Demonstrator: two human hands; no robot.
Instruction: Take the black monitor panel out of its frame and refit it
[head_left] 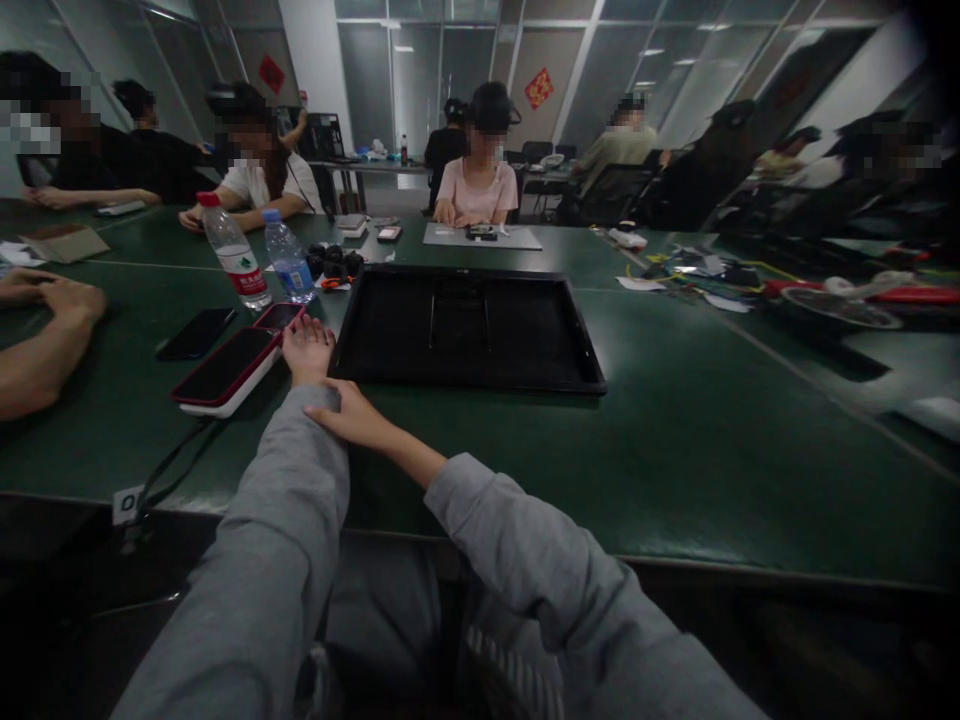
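Note:
My left hand (309, 350) lies palm up on the green table, fingers apart and holding nothing, between a red-edged phone (229, 367) and a black tray (465, 372). Across my left wrist, my right hand (351, 413) grips the cuff of the grey left sleeve (304, 440). The phone rests on a white block. Just beyond my left fingertips is a smaller red-edged device (279, 317). The black tray lies flat to the right of my left hand, with a thin rectangular outline in its middle.
A red-capped bottle (238, 255), a blue-capped bottle (287, 260) and a dark phone (196, 334) stand or lie at the left. Another person's arm (45, 350) rests at the left edge. Cables and tools (697, 270) lie at the right. People sit beyond.

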